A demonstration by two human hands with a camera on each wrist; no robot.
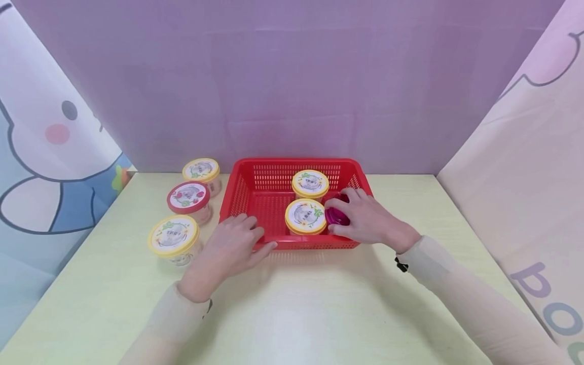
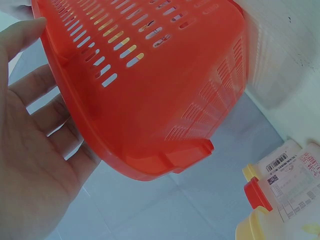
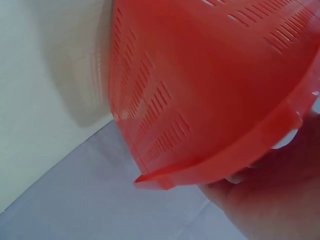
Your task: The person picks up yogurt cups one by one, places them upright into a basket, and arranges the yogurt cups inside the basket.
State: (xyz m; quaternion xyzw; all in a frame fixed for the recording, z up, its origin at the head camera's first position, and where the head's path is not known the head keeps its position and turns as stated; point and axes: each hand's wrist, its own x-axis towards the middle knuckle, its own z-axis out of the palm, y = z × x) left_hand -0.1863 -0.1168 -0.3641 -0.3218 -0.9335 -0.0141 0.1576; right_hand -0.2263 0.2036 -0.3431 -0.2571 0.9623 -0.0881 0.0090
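Note:
A red plastic basket (image 1: 262,203) stands on the table. In it are two clear tubs with yellow lids, a rear tub (image 1: 310,183) and a front tub (image 1: 305,216). My right hand (image 1: 365,215) grips a tub with a purple lid (image 1: 336,216) at the basket's right side; the fingers hide part of it. Another dark purple-red lid (image 1: 343,197) shows partly behind these fingers. At the front left corner, my left hand (image 1: 232,241) holds the basket's rim, fingers over it and thumb along the outside. The left fingertips are hidden behind the rim in the left wrist view.
Left of the basket stand three tubs in a row: a yellow-lidded one (image 1: 201,170) at the back, a red-lidded one (image 1: 188,197), and a yellow-lidded one (image 1: 173,235) in front. A purple backdrop (image 1: 292,86) rises behind the table (image 1: 292,309), with printed cloths at both sides.

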